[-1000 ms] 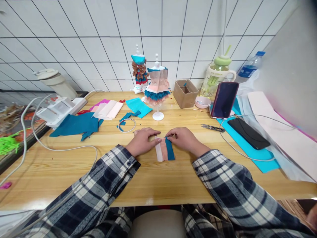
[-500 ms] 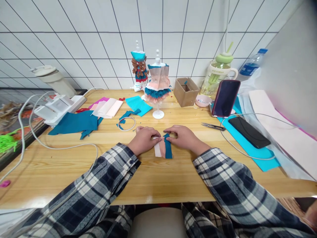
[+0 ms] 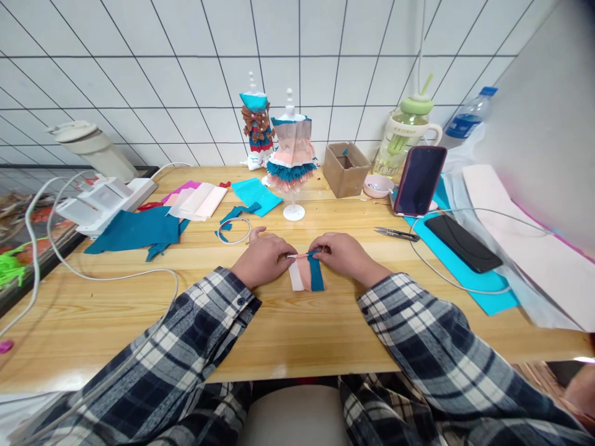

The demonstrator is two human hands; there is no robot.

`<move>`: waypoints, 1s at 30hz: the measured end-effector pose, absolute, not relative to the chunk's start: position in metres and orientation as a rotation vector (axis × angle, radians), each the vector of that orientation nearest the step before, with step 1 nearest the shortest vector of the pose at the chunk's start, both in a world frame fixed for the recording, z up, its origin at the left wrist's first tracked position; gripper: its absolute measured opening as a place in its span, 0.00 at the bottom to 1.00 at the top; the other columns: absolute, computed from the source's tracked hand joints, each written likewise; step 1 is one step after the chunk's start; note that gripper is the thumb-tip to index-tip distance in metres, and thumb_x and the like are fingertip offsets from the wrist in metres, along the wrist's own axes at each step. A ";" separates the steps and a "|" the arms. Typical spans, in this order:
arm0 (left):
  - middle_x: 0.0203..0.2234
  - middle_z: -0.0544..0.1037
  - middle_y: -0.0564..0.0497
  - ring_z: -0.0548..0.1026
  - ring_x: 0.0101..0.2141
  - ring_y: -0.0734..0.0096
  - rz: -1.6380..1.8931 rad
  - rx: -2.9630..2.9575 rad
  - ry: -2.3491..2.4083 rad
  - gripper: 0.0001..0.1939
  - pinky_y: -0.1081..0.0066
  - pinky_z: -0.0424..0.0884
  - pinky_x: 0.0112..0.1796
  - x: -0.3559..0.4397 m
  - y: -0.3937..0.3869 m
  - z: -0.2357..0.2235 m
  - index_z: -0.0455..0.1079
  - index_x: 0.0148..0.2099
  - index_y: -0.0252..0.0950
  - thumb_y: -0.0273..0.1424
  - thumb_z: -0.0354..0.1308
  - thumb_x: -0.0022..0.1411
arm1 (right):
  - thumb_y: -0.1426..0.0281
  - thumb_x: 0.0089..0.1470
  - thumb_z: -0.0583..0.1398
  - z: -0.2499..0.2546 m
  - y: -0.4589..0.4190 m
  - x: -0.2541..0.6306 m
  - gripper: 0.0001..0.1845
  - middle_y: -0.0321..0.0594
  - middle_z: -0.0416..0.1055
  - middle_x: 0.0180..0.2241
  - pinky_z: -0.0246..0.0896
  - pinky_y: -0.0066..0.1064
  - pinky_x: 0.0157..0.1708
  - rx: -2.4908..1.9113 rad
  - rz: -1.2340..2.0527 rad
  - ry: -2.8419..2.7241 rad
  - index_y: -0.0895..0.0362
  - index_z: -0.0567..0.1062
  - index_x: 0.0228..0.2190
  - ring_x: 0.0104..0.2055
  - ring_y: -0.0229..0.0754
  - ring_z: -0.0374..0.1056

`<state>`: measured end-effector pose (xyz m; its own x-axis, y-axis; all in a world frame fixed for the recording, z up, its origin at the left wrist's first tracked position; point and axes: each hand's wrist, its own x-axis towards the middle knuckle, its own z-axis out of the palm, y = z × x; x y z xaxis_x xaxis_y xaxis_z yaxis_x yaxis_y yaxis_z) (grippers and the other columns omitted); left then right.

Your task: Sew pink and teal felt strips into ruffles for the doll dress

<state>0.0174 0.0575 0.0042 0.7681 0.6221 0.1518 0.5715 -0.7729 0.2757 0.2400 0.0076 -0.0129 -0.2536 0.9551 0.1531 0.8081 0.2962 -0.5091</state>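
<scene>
Bench (image 3: 297, 341): front edge lay just ahead of me. Three-banded piece (image 3: 303, 277) was mid-bench, white, peach and teal from left to right; paper or fabric, could not tell. My left hand (image 3: 263, 259) had thumb and fingers pinched on its far white corner; my right hand (image 3: 348, 255) was pinched likewise on the far teal corner. Hands stood apart, the piece spanning the gap between them.

Just beyond the left hand: pale ring (image 3: 235, 242), partly overlapping teal scraps (image 3: 239, 214). Black phone (image 3: 463, 243) lay on a turquoise sheet (image 3: 499, 300) toward the right edge; thread snips (image 3: 397, 234) lay between that sheet and the right hand. Toward the left edge, a large teal sheet (image 3: 134, 230) lay beside a white power strip (image 3: 139, 192).

Nearer the back edge: front dress form (image 3: 292, 148), upright, in peach with teal ruffles. To its right, cardboard box (image 3: 341, 176), then pink bowl (image 3: 377, 187). Rear dress form (image 3: 257, 130) stood behind and left of the first, near the back edge. Tiled wall (image 3: 320, 37) beyond.
</scene>
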 end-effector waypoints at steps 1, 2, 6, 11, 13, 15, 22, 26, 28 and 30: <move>0.32 0.80 0.52 0.74 0.39 0.63 0.343 2.766 0.936 0.08 0.47 0.43 0.56 0.018 0.057 0.005 0.76 0.37 0.43 0.33 0.55 0.60 | 0.71 0.53 0.62 -0.014 0.008 0.241 0.08 0.34 0.76 0.33 0.58 0.27 0.33 -1.551 0.460 -2.147 0.51 0.79 0.36 0.35 0.37 0.69; 0.31 0.80 0.52 0.73 0.38 0.63 0.337 2.784 0.926 0.08 0.47 0.43 0.56 0.018 0.057 0.005 0.76 0.37 0.43 0.32 0.55 0.61 | 0.72 0.53 0.62 -0.015 0.008 0.243 0.07 0.35 0.76 0.33 0.59 0.27 0.34 -1.526 0.458 -2.161 0.51 0.80 0.35 0.36 0.37 0.69; 0.32 0.79 0.50 0.71 0.40 0.62 0.341 2.902 0.825 0.12 0.45 0.43 0.56 0.019 0.053 0.011 0.77 0.36 0.43 0.31 0.51 0.64 | 0.74 0.56 0.60 -0.015 0.008 0.249 0.10 0.37 0.77 0.37 0.61 0.28 0.40 -1.392 0.430 -2.258 0.52 0.81 0.36 0.41 0.38 0.70; 0.35 0.79 0.49 0.69 0.44 0.58 0.354 3.016 0.671 0.13 0.44 0.45 0.54 0.019 0.048 0.019 0.78 0.36 0.44 0.28 0.52 0.62 | 0.74 0.57 0.59 -0.010 0.008 0.254 0.12 0.39 0.76 0.41 0.62 0.31 0.43 -1.297 0.361 -2.438 0.52 0.82 0.38 0.43 0.40 0.70; 0.37 0.78 0.49 0.68 0.44 0.58 0.343 3.047 0.682 0.12 0.45 0.46 0.53 0.019 0.049 0.020 0.78 0.36 0.43 0.28 0.52 0.61 | 0.74 0.57 0.59 -0.009 0.009 0.254 0.12 0.40 0.76 0.41 0.62 0.31 0.43 -1.294 0.357 -2.452 0.52 0.82 0.38 0.42 0.40 0.70; 0.37 0.78 0.49 0.69 0.42 0.59 0.322 3.034 0.705 0.12 0.47 0.48 0.52 0.020 0.051 0.020 0.78 0.36 0.43 0.31 0.52 0.62 | 0.75 0.56 0.59 -0.010 0.010 0.253 0.12 0.40 0.76 0.40 0.63 0.30 0.42 -1.299 0.383 -2.421 0.53 0.82 0.37 0.41 0.40 0.71; 0.37 0.79 0.49 0.70 0.42 0.60 0.293 2.923 0.835 0.13 0.56 0.52 0.46 0.036 0.057 0.027 0.76 0.46 0.46 0.41 0.55 0.63 | 0.74 0.53 0.62 -0.015 0.015 0.254 0.10 0.37 0.76 0.39 0.63 0.29 0.43 -1.284 0.584 -2.281 0.52 0.82 0.37 0.40 0.38 0.71; 0.32 0.79 0.50 0.72 0.39 0.63 0.140 2.965 0.755 0.09 0.56 0.50 0.46 0.049 0.059 0.027 0.78 0.39 0.44 0.34 0.56 0.61 | 0.73 0.55 0.61 -0.013 0.015 0.256 0.09 0.38 0.77 0.37 0.63 0.28 0.43 -1.256 0.628 -2.206 0.54 0.82 0.35 0.40 0.38 0.71; 0.32 0.79 0.51 0.72 0.39 0.63 0.146 2.976 0.747 0.09 0.55 0.49 0.48 0.051 0.059 0.025 0.78 0.38 0.43 0.32 0.55 0.61 | 0.74 0.54 0.61 -0.012 0.014 0.255 0.09 0.38 0.77 0.35 0.62 0.28 0.41 -1.312 0.630 -2.140 0.55 0.81 0.35 0.39 0.37 0.71; 0.32 0.79 0.51 0.72 0.39 0.63 0.179 2.982 0.748 0.10 0.54 0.48 0.49 0.050 0.058 0.022 0.77 0.38 0.43 0.32 0.54 0.62 | 0.72 0.53 0.63 -0.011 0.014 0.254 0.09 0.38 0.77 0.35 0.62 0.27 0.38 -1.370 0.629 -2.100 0.55 0.80 0.38 0.36 0.37 0.70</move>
